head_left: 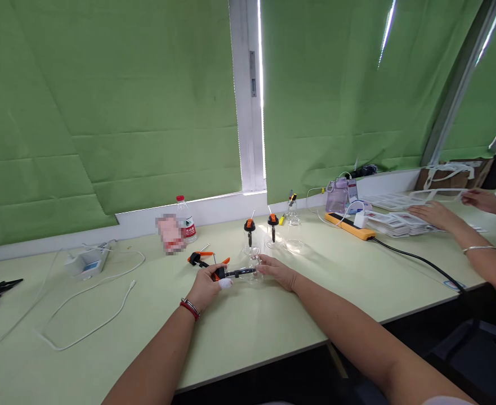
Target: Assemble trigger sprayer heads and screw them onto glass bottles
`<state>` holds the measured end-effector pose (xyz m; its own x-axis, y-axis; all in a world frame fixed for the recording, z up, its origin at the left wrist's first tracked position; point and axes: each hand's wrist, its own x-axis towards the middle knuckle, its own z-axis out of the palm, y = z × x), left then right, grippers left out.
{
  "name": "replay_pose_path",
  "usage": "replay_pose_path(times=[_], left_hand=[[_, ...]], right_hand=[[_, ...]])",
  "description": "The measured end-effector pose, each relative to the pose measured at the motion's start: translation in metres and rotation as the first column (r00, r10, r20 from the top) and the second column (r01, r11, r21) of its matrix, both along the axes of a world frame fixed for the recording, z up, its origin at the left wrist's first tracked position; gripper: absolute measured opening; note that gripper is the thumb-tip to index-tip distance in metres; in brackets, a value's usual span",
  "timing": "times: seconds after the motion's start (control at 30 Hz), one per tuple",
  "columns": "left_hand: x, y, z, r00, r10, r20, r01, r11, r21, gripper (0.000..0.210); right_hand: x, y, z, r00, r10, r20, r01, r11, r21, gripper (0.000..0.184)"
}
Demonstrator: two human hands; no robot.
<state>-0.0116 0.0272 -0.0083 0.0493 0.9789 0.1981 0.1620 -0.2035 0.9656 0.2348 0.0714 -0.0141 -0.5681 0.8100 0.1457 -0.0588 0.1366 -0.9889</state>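
"What's the biggest thing from where you're standing?"

"The green fabric blinds (104,112) along the far side. Below them runs the long, pale green worktop (239,337)."

"And on it?"

"Far right, someone else's bare arms reach over a stack of white-framed flat cards (400,224). Just left of that lies an orange-and-black power strip (357,228)."

"What about the person right here?"

"Both hands are full, near the middle. The left hand (205,287) grips a black-and-orange top with a dark stem (220,274), and the right hand (278,272) has its fingers round a small, rounded clear glass vessel (254,274). The stem lies sideways, reaching into the glass."

"Is it resting on the worktop?"

"I can't tell from here. Just beyond the hands, two clear glass vessels with black-and-orange tops (250,226) stand upright side by side."

"Anything smaller?"

"A clear plastic bottle with a red cap (187,222), far left of those, and nearer, beside the left hand, another black-and-orange piece (195,259), partly hidden."
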Motion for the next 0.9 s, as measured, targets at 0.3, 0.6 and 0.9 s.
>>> replay_pose_path(times=[0.3, 0.6, 0.9], left_hand=[[0.010, -0.009, 0.013, 0.995, 0.091, 0.035, -0.092, 0.995, 0.041, 0.071], [0.012, -0.005, 0.006, 0.997, 0.027, 0.069, -0.046, 0.954, 0.297, 0.084], [0.017, -0.012, 0.003, 0.956, -0.001, -0.292, 0.083, 0.960, 0.269, 0.099]], right_hand=[[-0.003, -0.009, 0.007, 0.997, -0.055, 0.055, 0.054, 0.998, 0.025, 0.063], [-0.005, -0.004, 0.001, 0.996, 0.043, 0.083, -0.054, 0.989, 0.137, 0.047], [-0.009, 0.005, -0.015, 0.965, -0.099, 0.244, 0.034, 0.966, 0.258, 0.065]])
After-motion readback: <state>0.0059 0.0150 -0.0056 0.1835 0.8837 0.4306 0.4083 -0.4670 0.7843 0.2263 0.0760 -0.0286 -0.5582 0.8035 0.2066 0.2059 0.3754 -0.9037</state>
